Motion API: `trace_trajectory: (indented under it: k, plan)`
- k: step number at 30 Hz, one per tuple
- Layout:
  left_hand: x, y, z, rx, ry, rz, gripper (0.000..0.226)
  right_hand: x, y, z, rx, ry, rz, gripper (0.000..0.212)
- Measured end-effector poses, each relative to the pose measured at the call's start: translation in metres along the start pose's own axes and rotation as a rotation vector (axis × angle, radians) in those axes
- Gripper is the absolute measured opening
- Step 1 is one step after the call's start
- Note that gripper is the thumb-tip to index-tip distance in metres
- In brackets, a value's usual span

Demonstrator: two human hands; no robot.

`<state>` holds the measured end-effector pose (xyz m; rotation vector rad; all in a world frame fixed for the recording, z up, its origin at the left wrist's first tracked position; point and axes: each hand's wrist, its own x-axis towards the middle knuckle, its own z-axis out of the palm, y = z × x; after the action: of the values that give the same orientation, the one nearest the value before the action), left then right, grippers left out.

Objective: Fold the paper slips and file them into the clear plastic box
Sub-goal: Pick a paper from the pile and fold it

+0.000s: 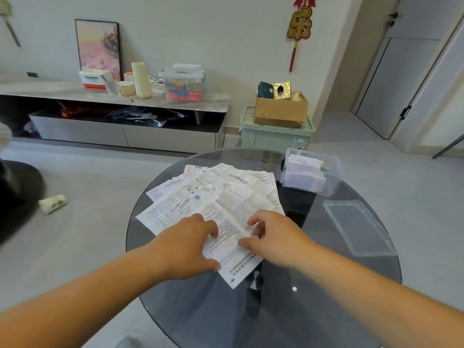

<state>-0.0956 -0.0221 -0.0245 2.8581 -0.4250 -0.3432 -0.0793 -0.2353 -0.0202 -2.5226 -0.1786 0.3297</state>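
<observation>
Left hand [190, 244], fingers curled, grips the left edge of the top slip [231, 238], which overlies other paper slips [213, 189] fanned on the round glass bench [200, 310]. Right hand [273, 237] pinches its right side. Clear plastic box [311, 173], holding folded slips, stands further right, its lid [359, 227] lying nearer.

**Pale room, low cabinet**

I see a low cabinet [82, 133] against the white wall [226, 33]. A picture [98, 46] leans on top of it. Just right of it sits a green bin [273, 139] bearing a box [281, 110], and farther right a grey door [391, 84]. Grey floor [88, 177] lies before it.
</observation>
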Motion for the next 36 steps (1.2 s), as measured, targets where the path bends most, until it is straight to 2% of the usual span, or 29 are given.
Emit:
trace_trajectory:
  k: [4, 8, 11, 13, 15, 17, 19, 22, 26, 31, 33, 36]
  plan:
    - [0.001, -0.001, 0.004, -0.017, 0.031, -0.004, 0.057, 0.005, -0.002, 0.01, 0.049, 0.08, 0.049, 0.042]
    - [0.001, 0.0, 0.003, -0.036, 0.024, 0.006, 0.059, 0.006, -0.002, 0.013, 0.161, 0.046, 0.073, 0.033]
    - [0.002, 0.007, -0.007, -0.16, 0.079, 0.038, 0.051, 0.001, -0.002, 0.0, 0.329, 0.044, 0.076, 0.026]
    - [0.004, 0.017, -0.015, -0.284, 0.172, 0.087, 0.045, -0.007, 0.001, -0.016, 0.453, -0.017, 0.1, 0.023]
    - [0.007, 0.03, -0.021, -0.347, 0.236, 0.172, 0.049, -0.016, 0.009, -0.032, 0.515, -0.092, 0.106, 0.016]
    - [0.012, 0.046, -0.023, -0.351, 0.227, 0.254, 0.054, -0.027, 0.019, -0.043, 0.52, -0.147, 0.106, 0.01]
    - [0.019, 0.063, -0.021, -0.35, 0.162, 0.295, 0.046, -0.036, 0.03, -0.051, 0.507, -0.166, 0.115, 0.009]
    - [0.028, 0.078, -0.016, -0.37, 0.105, 0.277, 0.028, -0.045, 0.042, -0.059, 0.513, -0.143, 0.132, 0.012]
    - [0.036, 0.088, -0.013, -0.49, 0.083, 0.245, 0.008, -0.053, 0.064, -0.062, 0.608, -0.028, 0.143, 0.011]
    - [0.045, 0.096, -0.015, -0.731, 0.11, 0.149, 0.004, -0.06, 0.09, -0.062, 0.815, -0.073, 0.17, 0.041]
    - [0.046, 0.099, -0.018, -0.856, 0.124, 0.116, 0.006, -0.061, 0.094, -0.064, 0.927, -0.056, 0.164, 0.043]
    - [0.044, 0.104, -0.023, -1.118, 0.132, 0.111, 0.008, -0.06, 0.094, -0.069, 1.153, 0.063, 0.116, 0.043]
